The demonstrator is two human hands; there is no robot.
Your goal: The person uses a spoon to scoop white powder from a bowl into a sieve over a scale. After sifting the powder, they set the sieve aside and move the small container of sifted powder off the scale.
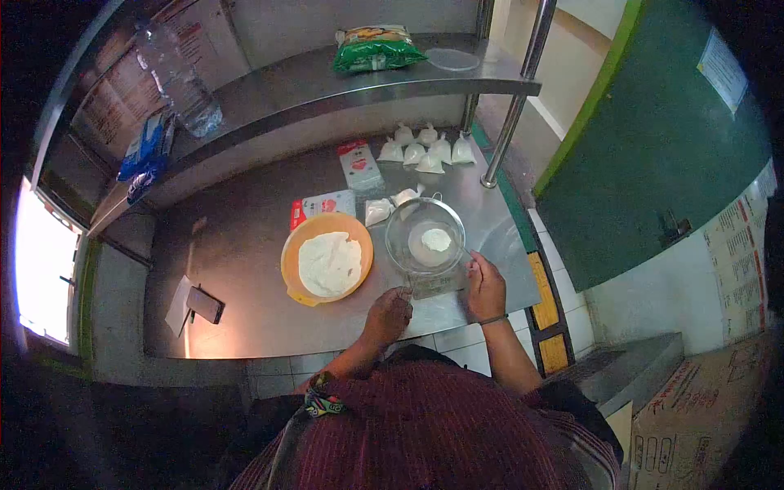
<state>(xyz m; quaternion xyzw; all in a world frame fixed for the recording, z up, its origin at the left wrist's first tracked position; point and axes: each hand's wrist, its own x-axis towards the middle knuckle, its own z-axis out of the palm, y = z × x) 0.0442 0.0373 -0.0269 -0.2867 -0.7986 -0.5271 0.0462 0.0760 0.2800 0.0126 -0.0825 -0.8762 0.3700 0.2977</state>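
a: what sits between the hands?

b: a sieve (402, 237), just beyond the left hand (386, 317) and the right hand (487, 287), with a small heap of white powder (436, 240) in it.

a: how is it held?

b: the right hand's fingertips are together, seemingly clamped on the sieve's near right rim. the left hand is curled at its near edge; i can't tell whether it grips a handle. a hand at either side probably helps level it.

a: and the orange bowl (306, 299)?

b: on the table (220, 269), beyond the left hand and to its left, holding a broad bed of flour-like powder (327, 263). so close, it's presumably meant to be within easy reach.

a: farther out?

b: small white packs (379, 212) lie past the sieve, then a printed packet (359, 166), then knotted bags (430, 163) grouped far beyond the right hand, likely set back to leave working room.

a: and up top?

b: a green package (378, 55) on the shelf (286, 96), well beyond both hands.
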